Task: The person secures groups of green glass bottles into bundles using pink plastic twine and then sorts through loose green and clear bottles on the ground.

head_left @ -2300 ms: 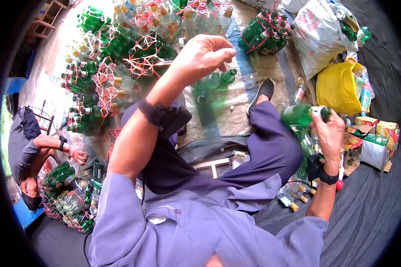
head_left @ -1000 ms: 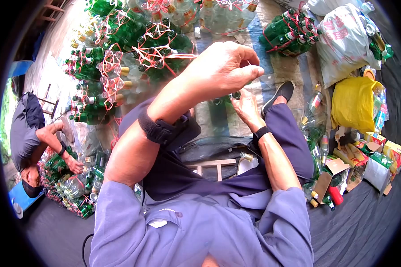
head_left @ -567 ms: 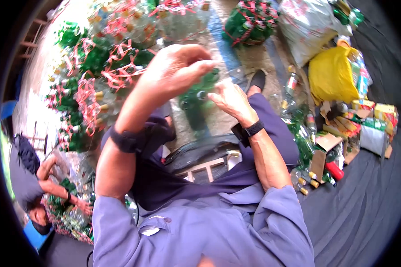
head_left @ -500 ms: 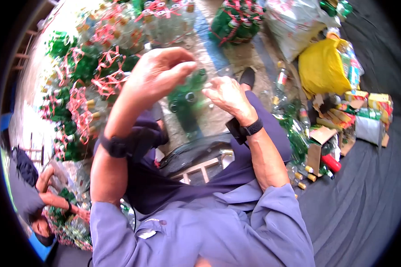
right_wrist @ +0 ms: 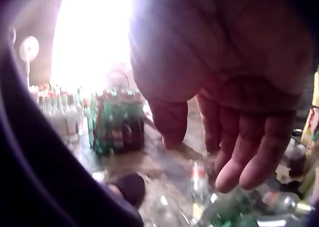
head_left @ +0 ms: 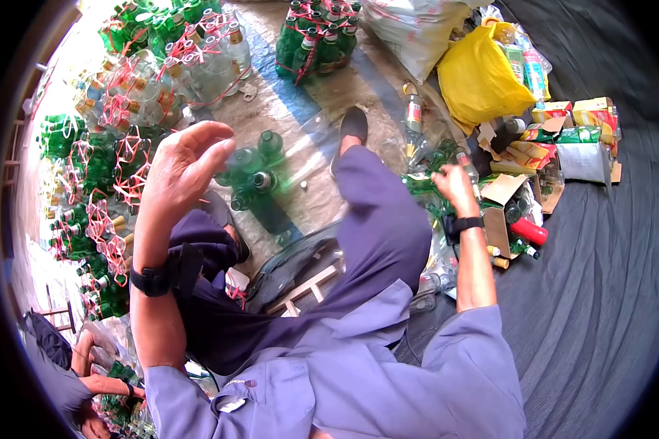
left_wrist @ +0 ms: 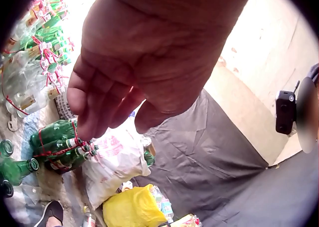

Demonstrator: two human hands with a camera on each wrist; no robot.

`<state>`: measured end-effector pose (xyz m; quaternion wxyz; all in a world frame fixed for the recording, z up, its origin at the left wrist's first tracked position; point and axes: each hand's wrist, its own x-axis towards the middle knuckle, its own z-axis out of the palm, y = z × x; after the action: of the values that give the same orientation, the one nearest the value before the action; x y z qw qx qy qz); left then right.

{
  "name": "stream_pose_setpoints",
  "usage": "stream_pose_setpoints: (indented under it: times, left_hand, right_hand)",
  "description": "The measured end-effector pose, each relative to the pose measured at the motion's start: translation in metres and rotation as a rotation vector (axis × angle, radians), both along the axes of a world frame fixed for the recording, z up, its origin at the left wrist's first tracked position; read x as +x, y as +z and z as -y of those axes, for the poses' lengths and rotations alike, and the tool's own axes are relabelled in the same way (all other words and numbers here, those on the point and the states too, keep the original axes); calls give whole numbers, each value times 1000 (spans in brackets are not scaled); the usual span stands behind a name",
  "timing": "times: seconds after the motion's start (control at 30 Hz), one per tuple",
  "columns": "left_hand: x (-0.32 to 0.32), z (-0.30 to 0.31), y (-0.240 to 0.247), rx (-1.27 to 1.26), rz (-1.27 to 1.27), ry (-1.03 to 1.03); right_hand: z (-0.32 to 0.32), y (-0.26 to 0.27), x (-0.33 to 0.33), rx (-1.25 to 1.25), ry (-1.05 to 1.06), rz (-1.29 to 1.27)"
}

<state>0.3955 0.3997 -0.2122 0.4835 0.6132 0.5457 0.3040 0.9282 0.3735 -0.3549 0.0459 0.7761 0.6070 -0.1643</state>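
Note:
Raised in the head view, my left hand (head_left: 179,172) holds nothing, its fingers loosely bent with the thumb apart. In that view it partly overlaps a small group of upright green glass bottles (head_left: 263,180) on the floor between the feet. The left wrist view shows the palm side of the left hand (left_wrist: 149,67) and some of those green bottles (left_wrist: 15,169) at the left edge. Out to the right, my right hand (head_left: 458,189) hangs over a heap of loose bottles (head_left: 443,212). Its fingers (right_wrist: 234,174) point down with nothing between them in the right wrist view.
Bottle bundles tied with pink string (head_left: 128,168) fill the left side; a green tied bundle (head_left: 316,44) stands ahead. A yellow bag (head_left: 483,77), a white sack (head_left: 410,29) and torn cardboard boxes (head_left: 505,192) lie right. Another person (head_left: 58,373) works at lower left.
My right hand has carried a green bottle to the standing group, let go of it and moved back right to the heap. My left hand stays raised. The head view has swung right.

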Motion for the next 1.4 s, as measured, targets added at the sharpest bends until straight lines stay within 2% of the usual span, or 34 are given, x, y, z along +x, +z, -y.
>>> stream_pose_setpoints:
  times: [0.03,0.1,0.13,0.17,0.23,0.27,0.4,0.53,0.67,0.77,0.9,1.1,1.4]
  left_hand:
    - [2,0,-1,0,-16,2]
    - [7,0,2,-17,-29,-7]
    - [10,0,2,-20,-31,-4]
    - [12,-1,2,-22,-34,1]
    - [12,-3,-2,-33,-22,-6]
    - [11,-3,-4,-44,-36,-36]
    - [16,-5,-1,-82,-116,-59]
    - [19,-6,-1,-48,-118,-66]
    - [20,-6,-1,-11,-126,-65]
    - [21,-5,4,28,-170,-85]
    - [19,-3,5,37,-179,-93]
    - [16,4,7,57,-199,-86]
    - [14,10,13,156,-254,-110]
  right_hand:
    - [23,-20,10,38,-3,24]
    - [54,-39,6,-14,-151,65]
    - [64,-45,5,-90,-156,102]
    - [81,-62,9,-22,-99,119]
    - [95,-85,16,-174,-119,98]
    - [105,-94,14,-102,-63,179]
    - [112,-124,26,0,-2,363]
    - [103,-134,36,-74,18,451]
    - [110,-130,35,-82,129,445]
    - [119,-118,31,-107,118,462]
    - [141,-94,28,-17,109,425]
    - [170,-75,49,148,18,438]
    - [190,-38,70,265,-245,460]
